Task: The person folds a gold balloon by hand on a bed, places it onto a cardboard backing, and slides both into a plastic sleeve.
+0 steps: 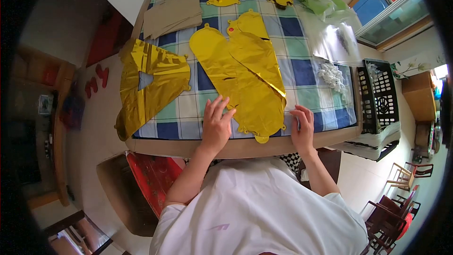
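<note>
Gold foil (258,82) lies btwn L hand (217,123) & R hand (303,126), fingers part-bent.

Gold foil (250,78) — creased, on checked cloth (302,72)

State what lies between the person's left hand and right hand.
In the head view: the lower part of the middle gold foil, then checked cloth towards the right hand.

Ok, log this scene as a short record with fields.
Left hand: at left edge of large flat gold foil piece
Right hand: open, beside that piece's right edge
Surface: blue-green-white checked cloth
Left: roughly triangular gold foil piece
Far left: flat brown cardboard sheets
Right: small white pile, clear plastic bag
Beyond right edge: black plastic basket
</note>
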The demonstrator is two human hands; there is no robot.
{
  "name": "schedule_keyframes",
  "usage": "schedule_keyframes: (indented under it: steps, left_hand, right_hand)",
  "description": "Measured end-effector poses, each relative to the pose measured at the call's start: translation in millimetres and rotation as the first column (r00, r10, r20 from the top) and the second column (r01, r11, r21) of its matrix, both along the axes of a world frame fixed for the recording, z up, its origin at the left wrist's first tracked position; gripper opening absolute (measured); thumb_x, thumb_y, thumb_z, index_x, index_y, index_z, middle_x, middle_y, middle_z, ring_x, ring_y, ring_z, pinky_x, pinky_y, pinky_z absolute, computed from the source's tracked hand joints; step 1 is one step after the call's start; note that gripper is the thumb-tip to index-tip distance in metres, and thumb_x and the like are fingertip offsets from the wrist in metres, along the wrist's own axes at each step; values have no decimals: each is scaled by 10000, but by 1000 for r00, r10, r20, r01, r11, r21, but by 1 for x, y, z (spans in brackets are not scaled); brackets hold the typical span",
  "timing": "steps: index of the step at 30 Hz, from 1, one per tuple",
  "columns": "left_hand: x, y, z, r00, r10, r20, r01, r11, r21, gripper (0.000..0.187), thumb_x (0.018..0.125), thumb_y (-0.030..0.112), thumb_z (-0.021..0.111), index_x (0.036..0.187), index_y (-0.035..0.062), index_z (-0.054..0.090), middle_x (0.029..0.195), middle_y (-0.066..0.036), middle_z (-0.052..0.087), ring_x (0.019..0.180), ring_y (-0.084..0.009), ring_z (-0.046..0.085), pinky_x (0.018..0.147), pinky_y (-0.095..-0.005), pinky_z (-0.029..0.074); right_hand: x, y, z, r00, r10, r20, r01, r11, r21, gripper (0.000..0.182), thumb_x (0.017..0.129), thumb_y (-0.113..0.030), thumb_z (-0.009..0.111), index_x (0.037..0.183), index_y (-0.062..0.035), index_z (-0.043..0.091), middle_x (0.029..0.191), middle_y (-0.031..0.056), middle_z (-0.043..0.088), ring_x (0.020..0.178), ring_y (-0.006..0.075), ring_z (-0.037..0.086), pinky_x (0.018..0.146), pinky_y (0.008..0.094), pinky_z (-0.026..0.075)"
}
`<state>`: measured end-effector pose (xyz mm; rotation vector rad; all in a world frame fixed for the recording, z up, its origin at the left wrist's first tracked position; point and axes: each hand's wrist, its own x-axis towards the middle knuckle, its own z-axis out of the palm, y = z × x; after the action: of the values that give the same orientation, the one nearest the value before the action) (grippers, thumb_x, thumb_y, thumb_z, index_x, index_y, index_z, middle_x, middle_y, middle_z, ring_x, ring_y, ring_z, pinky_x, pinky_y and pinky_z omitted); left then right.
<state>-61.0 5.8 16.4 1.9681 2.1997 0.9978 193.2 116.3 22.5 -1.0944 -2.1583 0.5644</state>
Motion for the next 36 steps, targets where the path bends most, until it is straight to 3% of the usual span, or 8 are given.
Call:
schedule_keyframes:
  steps: [4,13,16,23,26,29,33,36]
  left_hand:
    - [16,3,7,992,121,23,-120,992,-44,207,714,-30,618,910,36,628,1328,-171,458,1328,-378,338,1092,-571,255]
    - [36,8,6,989,128,68,-122,988,-94,191,710,-29,603,891,34,604,1373,-201,407,1373,-410,256,1088,-602,215]
    - [31,9,5,981,190,40,-187,979,-77,212,712,-28,607,915,33,618,1380,-191,407,1375,-400,257,1090,-601,209]
    - [28,9,7,994,103,-36,-106,990,-96,346,758,25,619,1102,60,614,1353,-171,451,1342,-367,332,1087,-600,220]
    - [18,10,-3,985,156,-75,-162,983,-81,350,807,83,612,1157,76,598,1336,-147,480,1324,-329,373,1090,-594,223]
    - [6,10,-7,986,136,-99,-145,985,-93,365,838,124,611,1199,84,575,1331,-121,492,1308,-289,404,1099,-582,222]
    - [2,11,-5,988,111,-109,-123,986,-113,339,870,118,593,1207,89,570,1336,-117,491,1302,-301,410,1091,-580,240]
    - [1,17,-1,993,68,-96,-76,993,-86,335,872,123,596,1203,77,569,1326,-134,495,1292,-310,419,1087,-566,261]
  right_hand:
    - [-3,-4,-1,999,-8,34,7,1000,15,232,784,80,519,963,-38,607,1132,148,555,1064,337,506,918,404,415]
    - [-7,-3,-3,999,25,31,-26,999,29,214,776,74,524,938,-38,610,1127,149,558,1058,340,505,916,412,411]
    - [-7,-3,-4,1000,16,16,-16,999,38,214,775,73,526,939,-37,609,1125,151,561,1050,345,508,915,415,412]
    - [-6,-2,-3,999,38,28,-39,998,41,215,780,70,517,942,-37,610,1124,151,563,1046,344,511,918,412,411]
    - [-3,0,-4,999,44,25,-45,998,41,244,794,68,507,991,-34,609,1131,153,567,1065,348,516,920,408,416]
    - [-7,9,5,995,-9,-102,1,997,-76,311,815,80,487,1084,-32,596,1188,157,564,1111,348,515,941,405,417]
    - [-20,50,0,994,84,-69,-81,996,41,408,868,91,431,1239,-41,536,1317,165,509,1234,345,466,1015,405,388]
    - [-36,89,5,972,225,73,-233,964,129,428,887,52,447,1295,-61,503,1379,166,459,1306,350,404,1056,421,354]
